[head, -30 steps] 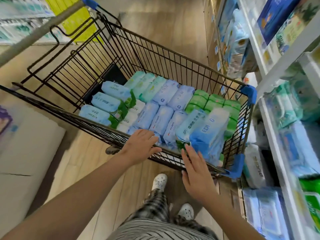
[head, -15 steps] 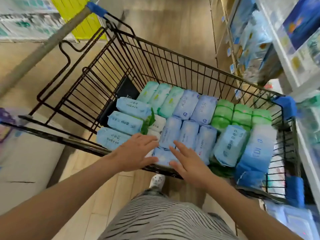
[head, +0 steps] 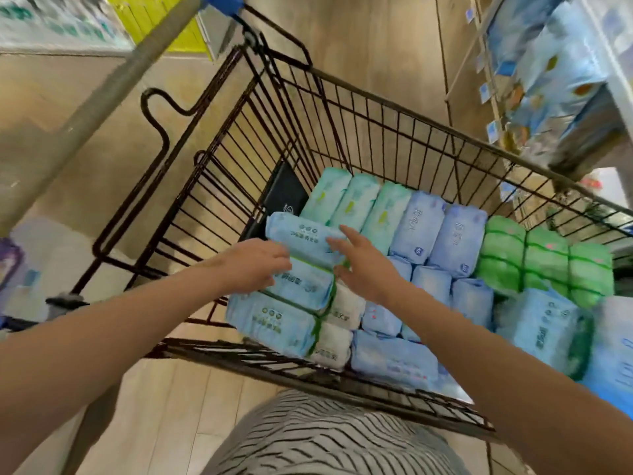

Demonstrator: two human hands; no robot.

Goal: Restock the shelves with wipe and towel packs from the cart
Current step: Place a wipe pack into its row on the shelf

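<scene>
The near rim of the cart [head: 376,394] runs under both wrists, and that is the first snag I see. The blue bundle [head: 274,323], three packs tied by a green strap [head: 329,296], lies just inside that wire, below and between the hands. A lift drawn straight back could catch its lowest pack on the rim. The left hand [head: 253,265] lies on the bundle's left part with its fingers [head: 277,265] bent over the wrap; I cannot tell whether they have closed a grip. The right hand [head: 370,269] is plainly loose. Its fingers [head: 342,234] are spread, the longest touching the top pack's right end, the thumb down by the strap. Nothing is under the load, so if the person pulls now the slick film may slide out, or the top pack may slip from the strap and fall. White packs [head: 342,306] sit tight under the right thumb, against the bundle's end, and could be dragged up with it. Lilac packs [head: 428,234] stand just right of those fingers and teal packs [head: 342,200] just beyond their tips. A sideways swing may knock either row over. The shelves [head: 609,32] rise well right of the right hand, past the green packs [head: 544,258], so the carry must cross the whole load, where a loose hold would fail.
</scene>
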